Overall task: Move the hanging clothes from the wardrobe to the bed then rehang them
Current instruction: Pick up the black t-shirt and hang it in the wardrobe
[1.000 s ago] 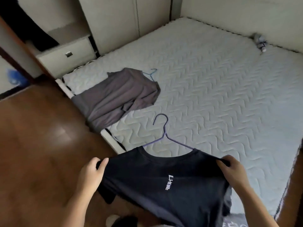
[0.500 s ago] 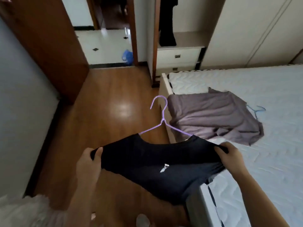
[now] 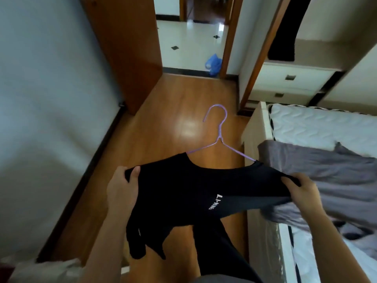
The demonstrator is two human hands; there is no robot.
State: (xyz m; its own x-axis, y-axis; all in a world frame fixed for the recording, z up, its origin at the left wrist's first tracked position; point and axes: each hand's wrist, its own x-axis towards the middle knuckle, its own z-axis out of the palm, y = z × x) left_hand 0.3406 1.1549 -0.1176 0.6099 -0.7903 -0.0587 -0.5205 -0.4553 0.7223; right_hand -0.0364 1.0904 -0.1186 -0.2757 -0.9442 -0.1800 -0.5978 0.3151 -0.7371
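Note:
A black T-shirt [image 3: 183, 193] with white lettering hangs on a purple wire hanger [image 3: 219, 137] held out in front of me over the wooden floor. My left hand [image 3: 122, 186] grips its left shoulder and my right hand [image 3: 302, 190] grips its right shoulder. A grey garment [image 3: 318, 170] lies crumpled on the white quilted bed [image 3: 318, 127] at the right. The open wardrobe [image 3: 289, 78] stands ahead on the right, with a dark garment [image 3: 287, 27] hanging inside above its drawers.
A brown door [image 3: 126, 48] stands open on the left beside a pale wall. The doorway ahead leads to a white tiled floor with a blue bag [image 3: 213, 63]. The bed's footboard [image 3: 253, 139] is close on my right.
My view has swung left from the bed toward the doorway and wardrobe. The black T-shirt, still held by both shoulders, has left the mattress and is now over the floor.

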